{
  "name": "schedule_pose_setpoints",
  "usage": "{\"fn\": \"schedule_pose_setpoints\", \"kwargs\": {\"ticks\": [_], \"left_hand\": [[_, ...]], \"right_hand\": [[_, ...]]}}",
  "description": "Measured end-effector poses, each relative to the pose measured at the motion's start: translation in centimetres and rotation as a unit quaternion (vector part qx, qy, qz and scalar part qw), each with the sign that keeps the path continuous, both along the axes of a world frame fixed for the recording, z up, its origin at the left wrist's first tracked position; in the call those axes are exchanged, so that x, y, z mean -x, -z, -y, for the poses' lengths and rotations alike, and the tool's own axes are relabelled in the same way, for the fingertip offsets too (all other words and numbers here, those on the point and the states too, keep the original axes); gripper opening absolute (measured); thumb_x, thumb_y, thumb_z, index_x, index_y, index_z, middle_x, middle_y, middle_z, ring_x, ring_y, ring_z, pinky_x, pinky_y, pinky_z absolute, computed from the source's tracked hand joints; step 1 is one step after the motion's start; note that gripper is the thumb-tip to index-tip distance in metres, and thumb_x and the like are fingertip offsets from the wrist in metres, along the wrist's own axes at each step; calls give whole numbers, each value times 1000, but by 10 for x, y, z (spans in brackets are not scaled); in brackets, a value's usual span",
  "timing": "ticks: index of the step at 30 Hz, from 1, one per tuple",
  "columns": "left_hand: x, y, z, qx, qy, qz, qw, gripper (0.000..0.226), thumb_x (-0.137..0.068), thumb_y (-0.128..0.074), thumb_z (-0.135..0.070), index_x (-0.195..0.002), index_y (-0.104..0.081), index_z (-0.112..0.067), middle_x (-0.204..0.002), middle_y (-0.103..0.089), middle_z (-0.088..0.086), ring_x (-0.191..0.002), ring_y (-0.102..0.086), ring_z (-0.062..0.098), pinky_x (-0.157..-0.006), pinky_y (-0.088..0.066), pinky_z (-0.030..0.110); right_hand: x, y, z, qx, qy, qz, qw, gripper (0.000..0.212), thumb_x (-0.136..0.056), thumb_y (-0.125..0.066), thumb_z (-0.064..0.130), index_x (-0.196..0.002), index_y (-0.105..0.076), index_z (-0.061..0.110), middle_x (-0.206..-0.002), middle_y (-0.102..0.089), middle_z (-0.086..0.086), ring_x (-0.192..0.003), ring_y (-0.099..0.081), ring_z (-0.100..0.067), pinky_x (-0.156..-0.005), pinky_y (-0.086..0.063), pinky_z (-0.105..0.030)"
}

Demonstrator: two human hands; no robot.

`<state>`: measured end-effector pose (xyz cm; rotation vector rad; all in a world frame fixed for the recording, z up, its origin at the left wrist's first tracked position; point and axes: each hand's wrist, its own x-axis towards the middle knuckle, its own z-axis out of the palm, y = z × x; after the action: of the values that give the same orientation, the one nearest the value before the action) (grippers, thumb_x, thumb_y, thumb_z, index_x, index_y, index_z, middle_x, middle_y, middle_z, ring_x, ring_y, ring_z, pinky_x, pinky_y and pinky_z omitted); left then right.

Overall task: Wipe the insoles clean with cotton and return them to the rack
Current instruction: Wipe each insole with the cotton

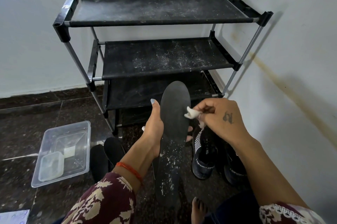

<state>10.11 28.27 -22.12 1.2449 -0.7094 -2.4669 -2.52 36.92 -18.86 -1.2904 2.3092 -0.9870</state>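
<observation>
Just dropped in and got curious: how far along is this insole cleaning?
Nothing looks finished: the shelves of the rack hold no insoles. In hand: the left hand holds a black insole upright while the right hand pinches cotton against its upper part. White specks remain on its lower half. Two more insoles lie on the floor, still to be racked.

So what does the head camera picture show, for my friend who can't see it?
A person's left hand holds up a dusty black insole while the right hand pinches white cotton against it. Behind stands a dusty black shoe rack, with dark shoes on the floor.
</observation>
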Motion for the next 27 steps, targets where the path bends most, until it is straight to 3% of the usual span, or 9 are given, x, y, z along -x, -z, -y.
{"fn": "schedule_pose_setpoints", "kwargs": {"ticks": [4, 7, 12, 15, 17, 19, 21, 25, 27], "left_hand": [[0, 3, -2, -10, 6, -9, 1000, 82, -83, -24, -78, -129, -55, -18, -112, -68, 17, -96, -67, 40, -68, -57, 53], [-1, 2, -2, -4, -2, 8, 1000, 81, -83, -25, -77, -128, -56, -18, -112, -68, 15, -90, -69, 37, -65, -57, 52], [-2, 1, 1, 28, -17, 68, 997, 78, -88, -24, -72, -132, -54, -14, -128, -61, 11, -112, -60, 29, -98, -47, 44], [-2, 1, 2, 34, -11, 77, 996, 80, -86, -24, -74, -132, -54, -16, -129, -60, 10, -112, -60, 29, -97, -48, 43], [-1, 2, 2, 20, -2, 49, 999, 82, -84, -23, -76, -132, -54, -18, -126, -62, 12, -107, -63, 34, -82, -56, 47], [0, 2, 0, 6, 5, 11, 1000, 80, -83, -23, -77, -130, -54, -20, -120, -65, 16, -100, -65, 40, -69, -57, 52], [1, 4, -2, 6, 22, -7, 1000, 79, -83, -23, -77, -126, -56, -21, -116, -67, 16, -98, -66, 42, -72, -56, 54], [1, 4, -2, 22, 11, 23, 999, 73, -85, -26, -75, -115, -64, -21, -102, -73, 9, -86, -71, 31, -65, -58, 48], [0, 2, -2, 45, 7, 61, 997, 71, -88, -25, -71, -123, -60, -20, -116, -68, 8, -101, -67, 32, -82, -55, 50]], "right_hand": [[-6, 12, 7, 6, 1, -68, 998, 21, -77, -66, 2, -84, -73, 21, -81, -67, 9, -70, -56, -2, -63, -38, -1], [-8, 13, 8, -32, -24, -88, 995, 19, -76, -68, 5, -81, -74, 21, -81, -62, 10, -72, -53, -1, -62, -34, 1], [-11, 2, 4, -144, -114, 68, 981, 28, -70, -66, -4, -67, -73, 23, -61, -68, 12, -60, -65, -1, -58, -49, -9], [-8, -3, 2, -139, -122, 126, 975, 26, -70, -68, -7, -69, -75, 18, -61, -70, 8, -62, -67, -6, -58, -53, -14], [-6, -4, 1, -58, -72, 143, 985, 22, -70, -70, -6, -75, -76, 15, -58, -69, 10, -60, -66, -2, -57, -49, -11], [-3, 0, 3, 34, 7, 58, 998, 23, -72, -69, -3, -81, -76, 17, -63, -65, 16, -60, -59, 8, -56, -40, -2], [-3, 4, 5, 59, 33, -24, 997, 24, -74, -69, 1, -86, -75, 20, -73, -66, 12, -65, -59, 4, -60, -39, -1], [-7, 13, 8, 1, -16, -96, 995, 21, -77, -67, 3, -87, -75, 19, -87, -64, 5, -74, -54, -5, -65, -34, -2], [-9, 12, 8, -29, -54, -92, 994, 22, -77, -66, 3, -85, -75, 21, -87, -62, 7, -77, -55, -6, -66, -37, -5]]}}
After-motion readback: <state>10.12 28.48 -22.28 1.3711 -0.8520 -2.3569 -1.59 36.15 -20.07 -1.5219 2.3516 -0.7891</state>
